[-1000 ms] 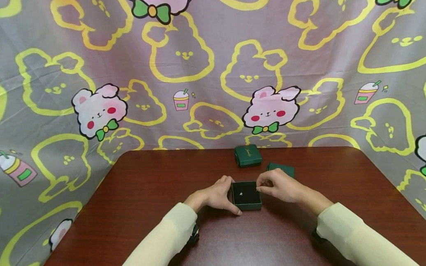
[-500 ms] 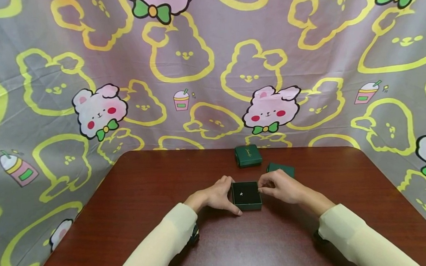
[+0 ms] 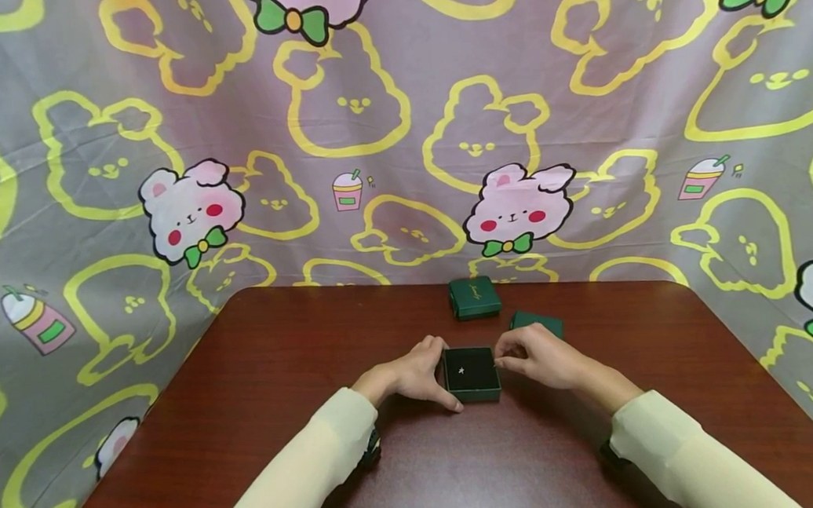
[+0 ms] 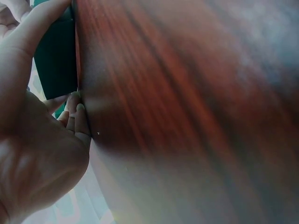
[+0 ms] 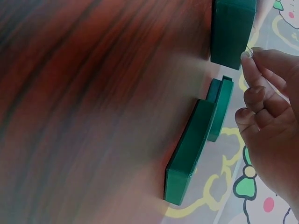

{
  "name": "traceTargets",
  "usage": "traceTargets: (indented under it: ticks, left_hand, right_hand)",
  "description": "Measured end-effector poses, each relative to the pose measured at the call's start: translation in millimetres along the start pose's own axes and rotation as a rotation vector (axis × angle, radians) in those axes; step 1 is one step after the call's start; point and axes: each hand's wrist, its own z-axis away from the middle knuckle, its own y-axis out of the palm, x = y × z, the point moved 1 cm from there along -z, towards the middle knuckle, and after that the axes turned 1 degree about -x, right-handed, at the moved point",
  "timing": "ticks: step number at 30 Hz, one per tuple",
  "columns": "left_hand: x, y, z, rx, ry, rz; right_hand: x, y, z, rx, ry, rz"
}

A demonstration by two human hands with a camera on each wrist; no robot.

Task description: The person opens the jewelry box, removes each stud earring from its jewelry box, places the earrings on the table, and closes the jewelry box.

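Observation:
A small open dark green jewellery box [image 3: 475, 395] with a black lining [image 3: 476, 363] sits on the table, and a tiny silvery star-shaped piece [image 3: 461, 370] shows on the lining, left of centre. My left hand [image 3: 417, 373] holds the box from its left side, thumb at the near corner and fingers at the far corner. At the box's right edge, my right hand [image 3: 537, 355] pinches a tiny thin silvery piece [image 5: 250, 52] between thumb and forefinger; I cannot tell its kind. Its other fingers are curled in.
A closed green box [image 3: 474, 297] with gold lettering stands behind the open one. Right of it, a second green box or lid [image 3: 539, 322] lies partly hidden behind my right hand. The reddish-brown table [image 3: 298, 324] ends at a patterned cloth backdrop [image 3: 400, 168].
My right hand has shifted slightly right, its fingertips moving from over the box's right edge to just beside it. The left hand and the box stay in place.

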Motion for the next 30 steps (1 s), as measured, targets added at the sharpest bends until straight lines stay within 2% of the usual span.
traceTargets:
  ticks: [16, 30]
  left_hand:
    - [0.3, 0.2, 1.2, 0.004, 0.002, 0.003]
    - [-0.8, 0.8, -0.4, 0.003, -0.003, -0.025]
  right_hand:
    - [-0.2, -5.2, 4.4, -0.017, 0.006, -0.009]
    - [1.4, -6.7, 7.7, -0.011, 0.012, 0.025]
